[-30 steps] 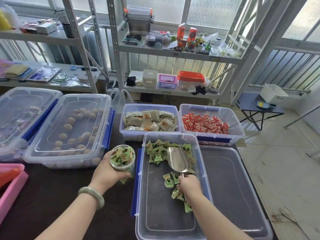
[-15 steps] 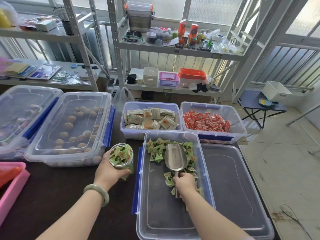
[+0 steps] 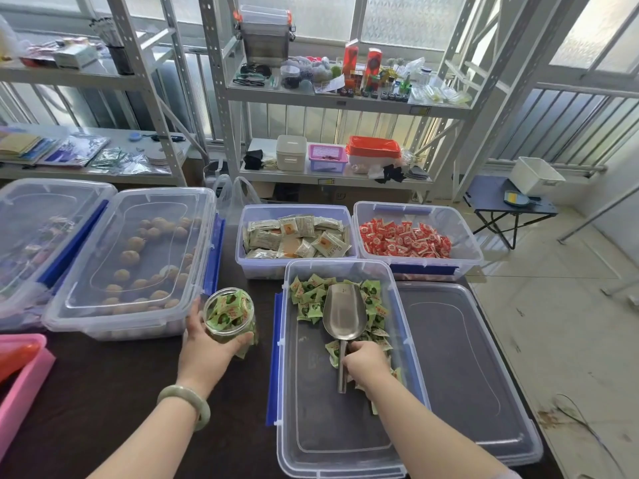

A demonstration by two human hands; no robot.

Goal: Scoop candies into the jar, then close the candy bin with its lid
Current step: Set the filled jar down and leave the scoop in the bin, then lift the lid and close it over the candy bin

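Note:
A clear plastic jar (image 3: 229, 313) full of green-wrapped candies stands on the dark table, left of the open candy bin (image 3: 340, 440). My left hand (image 3: 207, 350) grips the jar from below and the side. Inside the bin, green candies (image 3: 309, 295) lie at the far end and along the right wall. A metal scoop (image 3: 344, 316) rests among them, bowl facing up and empty. My right hand (image 3: 366, 364) is closed around its handle. The bin's clear lid (image 3: 460, 368) lies flat on the table just right of the bin.
Two open bins stand behind: beige packets (image 3: 297, 236) and red candies (image 3: 404, 238). On the left are two lidded bins, the nearer one (image 3: 138, 264) holding round brown sweets. A pink tray (image 3: 20, 371) sits at the left edge. Metal shelving stands beyond the table.
The scoop has slid forward into the candy pile at the far end of the bin, with my right hand following. The jar and my left hand have stayed put.

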